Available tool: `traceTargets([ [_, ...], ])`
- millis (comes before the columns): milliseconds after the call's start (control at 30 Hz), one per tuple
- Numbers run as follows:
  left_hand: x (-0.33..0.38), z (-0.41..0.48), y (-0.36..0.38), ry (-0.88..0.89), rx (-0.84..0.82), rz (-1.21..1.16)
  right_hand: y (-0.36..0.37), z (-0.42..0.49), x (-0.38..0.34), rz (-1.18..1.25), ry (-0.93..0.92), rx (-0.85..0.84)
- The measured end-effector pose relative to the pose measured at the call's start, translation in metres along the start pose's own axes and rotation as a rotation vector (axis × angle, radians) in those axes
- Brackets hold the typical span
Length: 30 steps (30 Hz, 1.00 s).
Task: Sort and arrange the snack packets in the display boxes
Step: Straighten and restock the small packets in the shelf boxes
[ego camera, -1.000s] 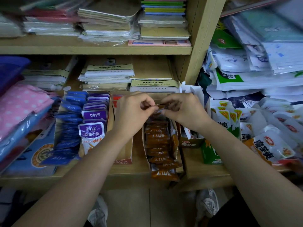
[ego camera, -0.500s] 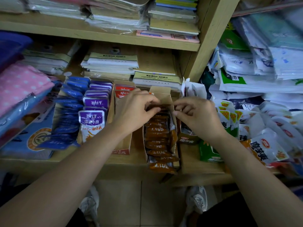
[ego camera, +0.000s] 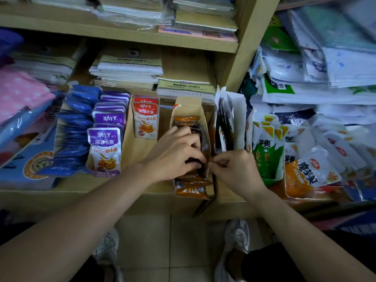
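I observe bare left hand (ego camera: pixel 175 153) and bare right hand (ego camera: pixel 234 169), forearms (ego camera: pixel 81 216) uncovered; grey-and-white mesh trainers (ego camera: pixel 237 239); dark fabric garment (ego camera: pixel 274 263) on right leg

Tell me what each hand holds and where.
Left hand grips the brown packets by their upper edges in the middle box; right hand seems to pinch that box's right wall.

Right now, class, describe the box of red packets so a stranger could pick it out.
Start at the lower wooden shelf. Between the purple packets and the brown packets stands a cardboard box. It alone holds red packets, upright at its back.
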State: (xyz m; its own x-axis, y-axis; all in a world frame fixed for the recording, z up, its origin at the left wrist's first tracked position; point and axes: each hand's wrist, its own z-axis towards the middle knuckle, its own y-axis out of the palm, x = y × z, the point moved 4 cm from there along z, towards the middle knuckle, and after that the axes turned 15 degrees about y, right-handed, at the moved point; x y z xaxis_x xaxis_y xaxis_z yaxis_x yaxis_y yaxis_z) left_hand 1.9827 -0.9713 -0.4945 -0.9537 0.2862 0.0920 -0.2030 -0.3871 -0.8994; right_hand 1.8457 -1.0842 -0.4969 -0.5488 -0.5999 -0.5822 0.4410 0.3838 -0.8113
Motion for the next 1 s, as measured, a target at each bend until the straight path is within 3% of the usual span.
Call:
traceTargets([
  [267, -0.008, -0.005, -0.004, 0.013, 0.117, -0.121, -0.001, -0.01, -0.008, 0.17, 0.034, 0.192],
  [467, -0.01, -0.009, -0.032, -0.222, 0.387, -0.452, -0.039, -0.007, -0.006, 0.3, 0.105, 0.344],
  [733, -0.013, -0.01, -0.056, -0.533, 0.812, -0.686, -0.042, 0.005, 0.003, 0.502, 0.214, 0.209],
  [867, -0.023, -0.013, -0.061, -0.749, 0.94, -0.83, -0.039, 0.011, 0.004, 0.625, 0.273, 0.183],
  [1000, -0.028, -0.01, -0.079, -0.706, 1.065, -0.878, -0.041, 0.017, 0.003, 0.56, 0.234, 0.239],
])
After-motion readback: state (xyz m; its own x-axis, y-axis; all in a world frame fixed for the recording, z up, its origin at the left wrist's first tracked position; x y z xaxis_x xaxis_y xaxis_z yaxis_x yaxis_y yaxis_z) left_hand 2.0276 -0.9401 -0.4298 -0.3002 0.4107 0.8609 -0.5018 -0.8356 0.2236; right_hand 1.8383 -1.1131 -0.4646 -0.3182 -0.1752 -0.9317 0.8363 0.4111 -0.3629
